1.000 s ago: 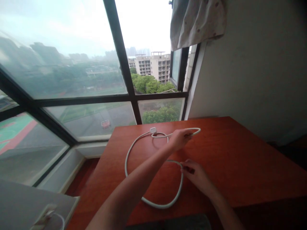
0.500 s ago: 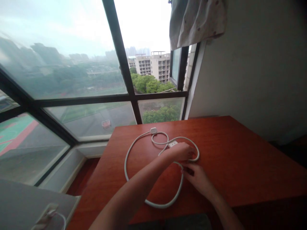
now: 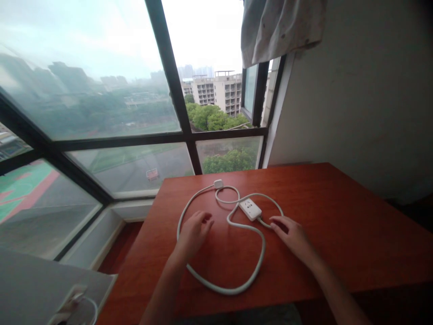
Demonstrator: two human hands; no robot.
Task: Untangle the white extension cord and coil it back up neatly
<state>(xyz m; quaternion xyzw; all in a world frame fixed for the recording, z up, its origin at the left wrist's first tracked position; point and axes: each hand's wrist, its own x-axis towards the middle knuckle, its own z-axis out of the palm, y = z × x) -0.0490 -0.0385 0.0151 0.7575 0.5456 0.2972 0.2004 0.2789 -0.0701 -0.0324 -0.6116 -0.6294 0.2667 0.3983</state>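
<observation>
A white extension cord (image 3: 237, 283) lies in loose loops on a red-brown wooden table (image 3: 338, 234). Its white socket block (image 3: 250, 209) rests near the middle of the loops, and a small white plug (image 3: 218, 183) sits at the far end. My left hand (image 3: 193, 232) lies inside the left loop with fingers loosely spread, holding nothing. My right hand (image 3: 292, 234) rests on the table with its fingertips touching the cord just right of the socket block, fingers extended.
A large window with dark frames (image 3: 176, 104) runs behind and to the left of the table. A grey wall (image 3: 365, 90) stands to the right, with a curtain (image 3: 280, 27) bunched above. A grey surface with a white charger (image 3: 71, 302) is at lower left.
My left hand let go of the cord end near the socket block and drew back left into the loop. The socket block now lies uncovered. My right hand shifted slightly right along the cord.
</observation>
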